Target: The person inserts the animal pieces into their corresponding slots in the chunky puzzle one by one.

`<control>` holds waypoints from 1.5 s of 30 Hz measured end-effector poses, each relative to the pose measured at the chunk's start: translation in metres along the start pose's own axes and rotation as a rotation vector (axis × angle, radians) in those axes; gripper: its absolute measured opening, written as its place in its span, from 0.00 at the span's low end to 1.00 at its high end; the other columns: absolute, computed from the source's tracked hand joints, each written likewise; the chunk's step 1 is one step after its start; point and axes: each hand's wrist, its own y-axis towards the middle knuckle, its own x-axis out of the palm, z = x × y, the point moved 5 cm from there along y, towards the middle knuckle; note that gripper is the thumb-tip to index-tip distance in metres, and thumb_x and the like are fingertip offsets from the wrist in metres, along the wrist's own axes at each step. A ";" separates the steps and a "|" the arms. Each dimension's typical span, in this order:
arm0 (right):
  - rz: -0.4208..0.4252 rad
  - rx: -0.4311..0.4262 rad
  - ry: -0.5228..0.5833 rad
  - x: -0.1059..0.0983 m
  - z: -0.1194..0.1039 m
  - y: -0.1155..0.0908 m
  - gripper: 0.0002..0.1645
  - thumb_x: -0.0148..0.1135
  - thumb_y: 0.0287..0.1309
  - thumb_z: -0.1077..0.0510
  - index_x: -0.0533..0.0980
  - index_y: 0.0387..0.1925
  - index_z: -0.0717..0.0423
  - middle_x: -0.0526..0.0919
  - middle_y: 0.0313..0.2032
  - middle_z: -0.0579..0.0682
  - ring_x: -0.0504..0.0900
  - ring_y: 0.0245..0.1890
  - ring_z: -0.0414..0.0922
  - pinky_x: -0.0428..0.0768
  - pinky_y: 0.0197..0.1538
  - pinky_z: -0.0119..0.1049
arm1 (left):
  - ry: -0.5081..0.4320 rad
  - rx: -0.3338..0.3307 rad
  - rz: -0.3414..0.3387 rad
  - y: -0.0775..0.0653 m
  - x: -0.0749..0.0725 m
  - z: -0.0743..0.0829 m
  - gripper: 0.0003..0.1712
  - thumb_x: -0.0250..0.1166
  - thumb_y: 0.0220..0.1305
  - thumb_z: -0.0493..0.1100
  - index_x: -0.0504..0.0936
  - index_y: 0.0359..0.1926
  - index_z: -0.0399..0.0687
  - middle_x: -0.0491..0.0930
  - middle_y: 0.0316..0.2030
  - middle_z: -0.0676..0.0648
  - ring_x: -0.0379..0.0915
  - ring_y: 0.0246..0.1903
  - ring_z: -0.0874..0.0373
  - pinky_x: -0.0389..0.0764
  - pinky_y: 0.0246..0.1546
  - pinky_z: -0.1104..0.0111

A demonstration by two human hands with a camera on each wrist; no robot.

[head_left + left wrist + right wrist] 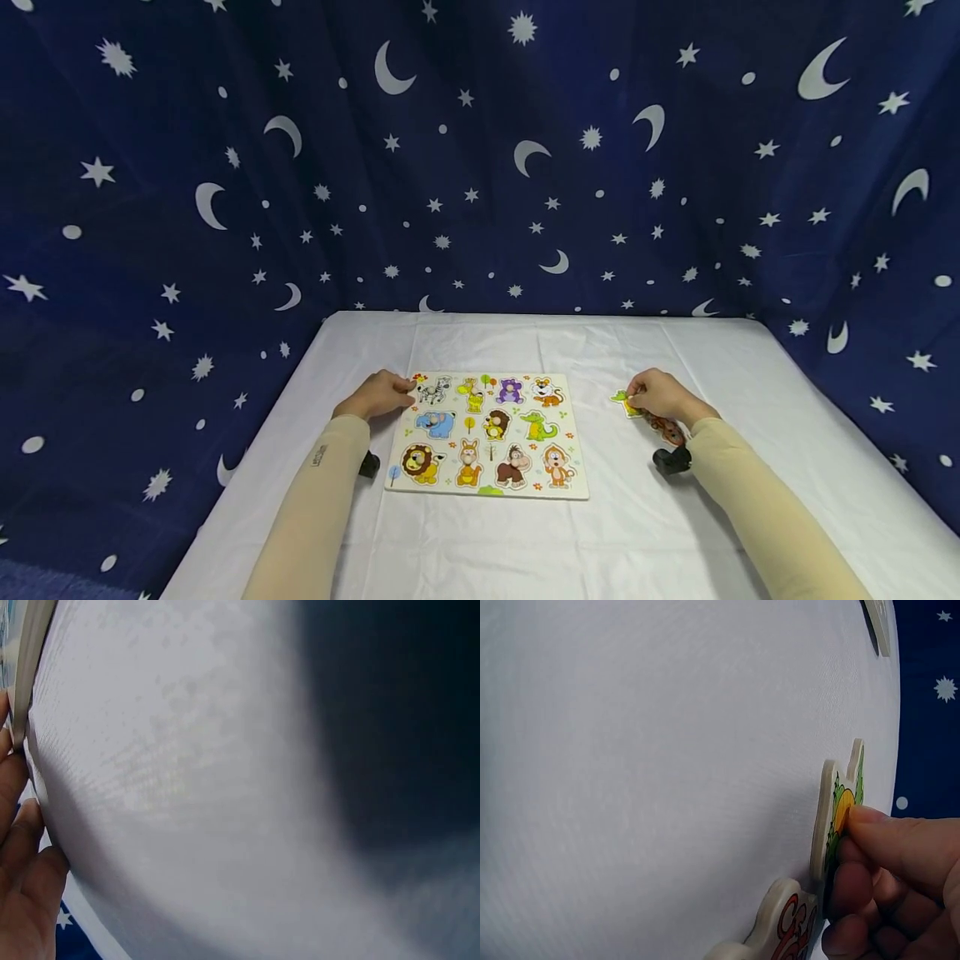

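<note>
An animal puzzle board [480, 494] lies flat on the white table, with pictures of a lion, elephant, hedgehog and other animals, several bearing round knobs. At its upper left corner my left hand [381, 395] rests its fingertips against the edge; in the left wrist view those fingers [28, 825] lie along the board's side. Right of the board, my right hand [662, 394] pinches a green crocodile puzzle piece [621, 403] between thumb and fingers. In the right wrist view the crocodile piece [823, 817] is close to the tablecloth; whether it touches is unclear.
A brown puzzle piece [667, 430] lies beside my right hand, partly covered by it. White cloth covers the table [480, 542]. A dark blue curtain [480, 167] with moons and stars hangs behind and at both sides.
</note>
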 end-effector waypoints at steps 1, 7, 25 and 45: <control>0.000 0.000 -0.002 0.000 0.000 0.000 0.02 0.64 0.58 0.65 0.80 0.31 0.62 0.78 0.24 0.47 0.74 0.26 0.42 0.73 0.31 0.36 | -0.005 -0.005 0.000 0.000 0.000 0.000 0.26 0.69 0.63 0.43 0.79 0.62 0.47 0.75 0.66 0.40 0.66 0.68 0.42 0.65 0.72 0.50; 0.018 -0.002 -0.007 0.001 -0.001 -0.001 0.03 0.64 0.58 0.64 0.80 0.31 0.62 0.78 0.24 0.47 0.73 0.25 0.42 0.72 0.30 0.35 | -0.005 -0.006 -0.001 -0.001 -0.001 0.003 0.25 0.70 0.63 0.43 0.80 0.61 0.46 0.75 0.65 0.40 0.67 0.68 0.42 0.66 0.71 0.50; 0.056 0.000 0.028 0.006 -0.003 -0.006 0.04 0.63 0.60 0.65 0.80 0.31 0.63 0.78 0.24 0.48 0.72 0.24 0.41 0.71 0.29 0.34 | 0.010 0.021 0.005 -0.005 -0.002 0.004 0.24 0.69 0.63 0.43 0.80 0.61 0.46 0.77 0.64 0.41 0.69 0.67 0.43 0.67 0.70 0.52; 0.052 -0.037 0.039 0.016 -0.024 -0.010 0.04 0.64 0.59 0.65 0.80 0.28 0.61 0.75 0.21 0.44 0.68 0.21 0.40 0.67 0.24 0.31 | 0.005 -0.020 0.004 -0.006 -0.001 0.004 0.25 0.69 0.64 0.43 0.80 0.62 0.46 0.75 0.65 0.41 0.67 0.68 0.43 0.66 0.71 0.50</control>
